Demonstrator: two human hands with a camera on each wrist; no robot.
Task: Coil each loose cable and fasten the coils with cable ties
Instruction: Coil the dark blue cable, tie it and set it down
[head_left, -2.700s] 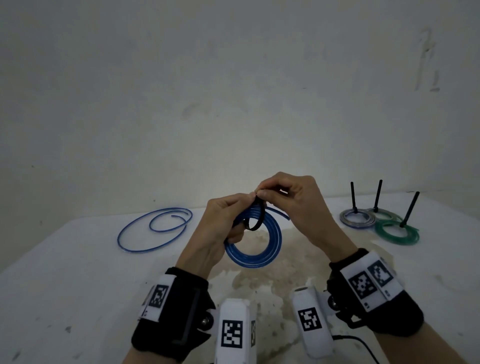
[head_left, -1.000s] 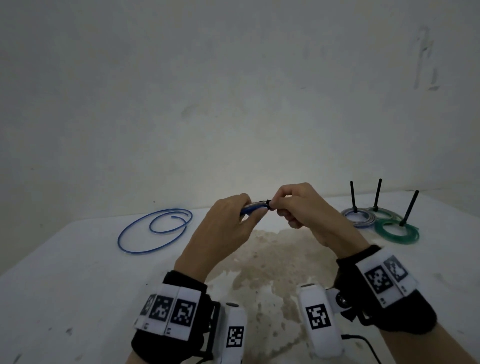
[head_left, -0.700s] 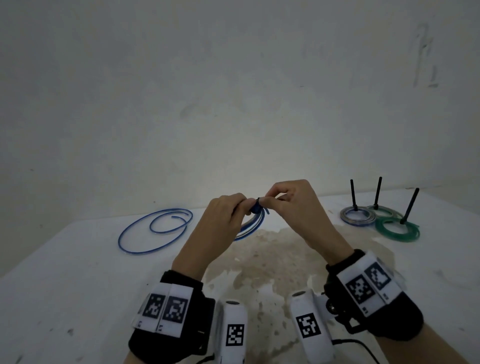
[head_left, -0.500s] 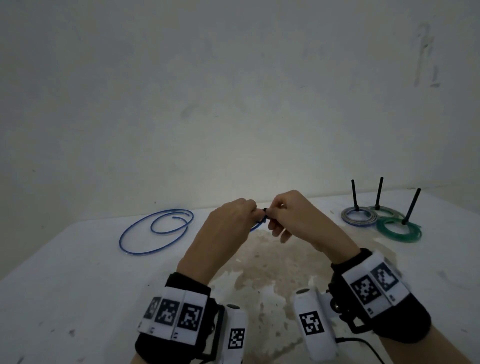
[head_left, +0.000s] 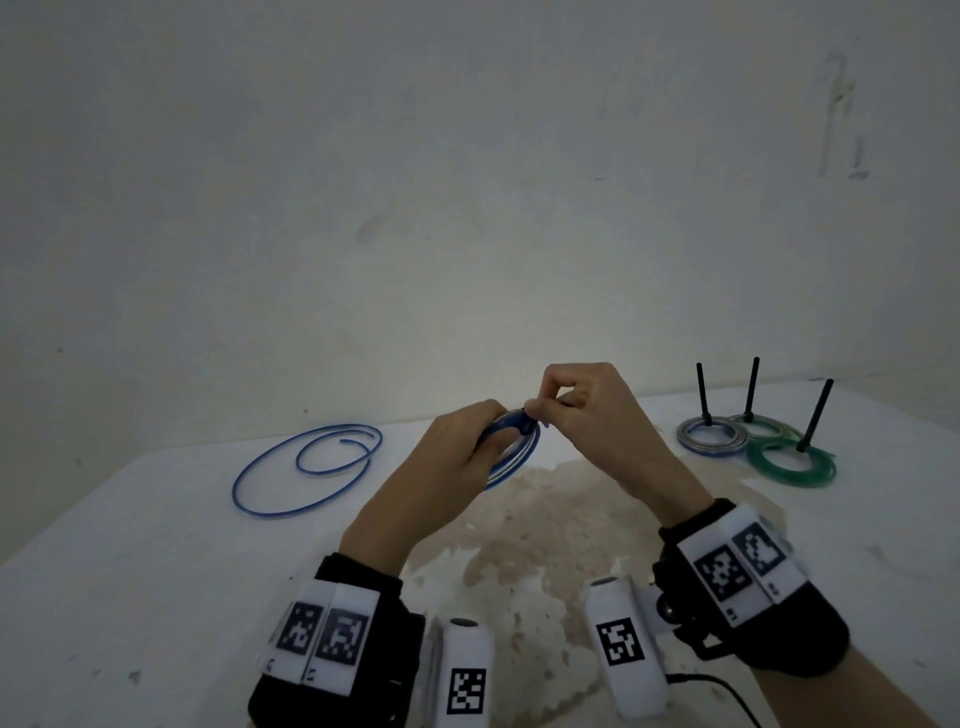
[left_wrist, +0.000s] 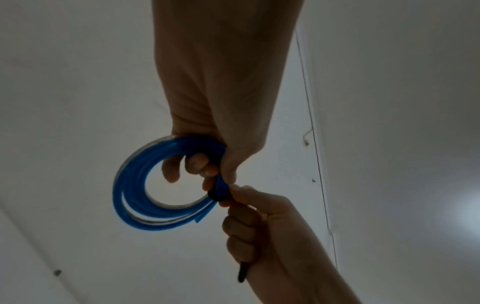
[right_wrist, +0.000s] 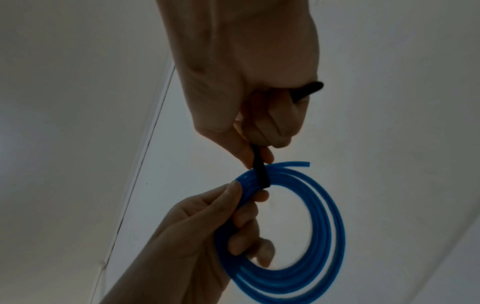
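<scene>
I hold a coiled blue cable (head_left: 511, 457) (left_wrist: 135, 197) (right_wrist: 319, 226) in the air above the table. My left hand (head_left: 480, 439) (left_wrist: 207, 170) grips the coil at its top, fingers curled through the ring. A black cable tie (right_wrist: 259, 172) (left_wrist: 217, 196) is wrapped round the coil beside those fingers. My right hand (head_left: 545, 408) (right_wrist: 255, 152) pinches the tie's tail between thumb and forefinger; the tail's end (right_wrist: 310, 89) (left_wrist: 241, 276) sticks out past the palm. A second blue cable (head_left: 306, 467) lies loosely looped on the table (head_left: 156, 571) at the left.
At the right back of the table lie a grey coil (head_left: 711, 441) and two green coils (head_left: 792, 462), each with a black tie tail (head_left: 815, 413) standing upright. A pale wall (head_left: 467, 182) rises behind the table. A brownish stain (head_left: 545, 530) marks the tabletop below my hands.
The tie's wide loop around the coil has been drawn snug. The coil turned from hanging face-on to nearly edge-on, and my right hand drew the tail away to the right.
</scene>
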